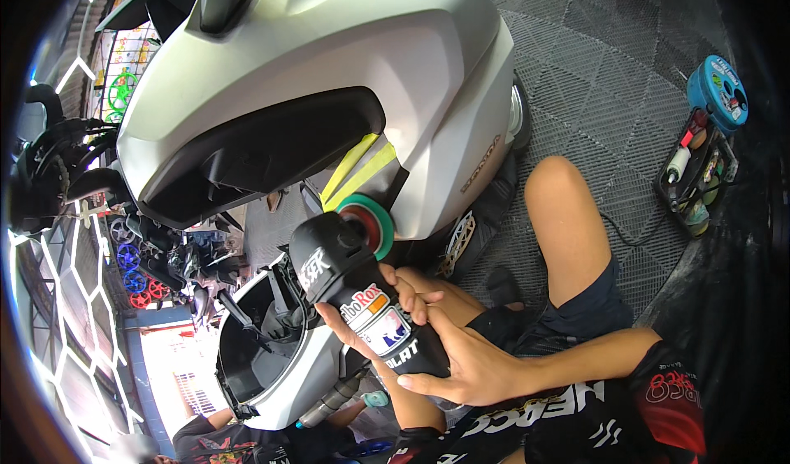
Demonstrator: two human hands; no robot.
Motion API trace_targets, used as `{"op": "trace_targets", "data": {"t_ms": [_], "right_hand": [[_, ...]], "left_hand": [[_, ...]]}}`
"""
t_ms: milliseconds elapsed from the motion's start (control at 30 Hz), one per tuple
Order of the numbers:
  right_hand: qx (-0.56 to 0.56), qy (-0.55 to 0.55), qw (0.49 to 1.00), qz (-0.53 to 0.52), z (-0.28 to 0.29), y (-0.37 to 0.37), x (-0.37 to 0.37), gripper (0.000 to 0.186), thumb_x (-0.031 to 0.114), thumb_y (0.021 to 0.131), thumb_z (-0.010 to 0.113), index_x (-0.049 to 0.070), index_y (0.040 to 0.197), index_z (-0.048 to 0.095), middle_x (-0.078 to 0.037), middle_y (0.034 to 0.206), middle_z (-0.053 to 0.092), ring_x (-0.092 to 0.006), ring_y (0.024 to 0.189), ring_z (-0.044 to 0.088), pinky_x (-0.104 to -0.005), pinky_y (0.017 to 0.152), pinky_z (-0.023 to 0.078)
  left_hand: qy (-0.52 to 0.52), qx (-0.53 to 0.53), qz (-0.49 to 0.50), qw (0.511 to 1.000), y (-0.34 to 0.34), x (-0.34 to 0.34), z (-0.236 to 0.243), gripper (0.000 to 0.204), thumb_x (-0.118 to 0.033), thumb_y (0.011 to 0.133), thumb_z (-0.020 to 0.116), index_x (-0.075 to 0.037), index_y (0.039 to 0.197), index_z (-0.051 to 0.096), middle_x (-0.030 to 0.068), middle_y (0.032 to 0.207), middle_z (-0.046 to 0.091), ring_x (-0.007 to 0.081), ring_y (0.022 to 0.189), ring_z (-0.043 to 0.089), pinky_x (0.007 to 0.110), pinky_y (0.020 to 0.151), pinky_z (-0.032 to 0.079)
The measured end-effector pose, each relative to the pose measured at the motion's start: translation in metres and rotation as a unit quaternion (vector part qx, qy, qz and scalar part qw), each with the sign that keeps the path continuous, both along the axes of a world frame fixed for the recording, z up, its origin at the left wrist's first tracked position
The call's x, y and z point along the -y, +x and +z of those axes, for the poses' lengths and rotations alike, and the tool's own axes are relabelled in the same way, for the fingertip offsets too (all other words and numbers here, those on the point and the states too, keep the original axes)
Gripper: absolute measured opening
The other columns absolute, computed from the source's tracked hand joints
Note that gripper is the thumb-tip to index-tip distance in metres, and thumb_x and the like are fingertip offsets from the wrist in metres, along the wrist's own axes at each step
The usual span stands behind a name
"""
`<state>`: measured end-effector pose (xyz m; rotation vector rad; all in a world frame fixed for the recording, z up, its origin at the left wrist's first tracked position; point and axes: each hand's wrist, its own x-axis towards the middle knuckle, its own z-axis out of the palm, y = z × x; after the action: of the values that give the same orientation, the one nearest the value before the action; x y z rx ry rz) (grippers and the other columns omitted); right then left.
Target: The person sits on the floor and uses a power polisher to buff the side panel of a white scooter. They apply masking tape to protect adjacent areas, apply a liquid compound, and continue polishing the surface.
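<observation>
A black power polisher (333,254), covered in stickers, is gripped between both of my hands. Its round green pad (383,225) with a red backing rests against or very close to the lower edge of a pearly white scooter body panel (329,61); actual contact is hard to make out. Fingers of my left hand (355,334) wrap the body of the tool on its left side. My right hand (473,364) closes round the rear end. Yellow tape strips (354,168) cross the panel just above the pad, beside a dark recessed section (280,147).
A black tool tray (683,205) with bottles and small items lies on the grey tiled floor (568,85) at right, beside a blue round container (718,94). A dark cable (625,235) runs there. Another person (226,446) sits at lower left, near a white scooter part (284,394).
</observation>
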<state>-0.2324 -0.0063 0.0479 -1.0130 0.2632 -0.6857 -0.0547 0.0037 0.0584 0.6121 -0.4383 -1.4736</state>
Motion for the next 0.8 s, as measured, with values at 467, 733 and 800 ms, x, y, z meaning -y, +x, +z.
{"op": "trace_targets", "data": {"t_ms": [467,733,800], "right_hand": [[0.010,0.084,0.996,0.025,0.029,-0.043,0.013,0.079,0.029,0.098,0.072,-0.020,0.140,0.025,-0.025,0.117,0.065,-0.0212,0.109,0.067,-0.0322,0.095,0.053],[0.041,0.081,0.994,-0.055,0.024,-0.034,0.004,0.087,0.042,0.095,0.069,-0.019,0.139,0.024,-0.022,0.082,0.067,-0.0266,0.066,0.070,-0.0366,0.070,0.055],[0.009,0.065,0.998,-0.020,0.019,-0.031,0.003,0.077,0.034,0.095,0.072,-0.015,0.137,0.031,-0.016,0.090,0.068,-0.0212,0.080,0.069,-0.0330,0.083,0.053]], "left_hand": [[-0.012,-0.036,-0.098,0.994,-0.045,0.038,0.037,0.107,-0.091,0.083,0.047,0.006,0.126,0.041,0.0238,0.092,0.060,0.0393,0.082,0.066,0.062,0.096,0.049],[-0.016,-0.027,-0.160,0.987,-0.032,0.041,0.032,0.107,-0.090,0.081,0.052,0.003,0.130,0.038,0.0220,0.094,0.060,0.0394,0.086,0.066,0.063,0.097,0.046],[-0.020,-0.016,-0.158,0.987,-0.027,0.041,0.031,0.106,-0.090,0.081,0.052,0.003,0.129,0.039,0.0218,0.094,0.060,0.0393,0.086,0.066,0.062,0.097,0.047]]}}
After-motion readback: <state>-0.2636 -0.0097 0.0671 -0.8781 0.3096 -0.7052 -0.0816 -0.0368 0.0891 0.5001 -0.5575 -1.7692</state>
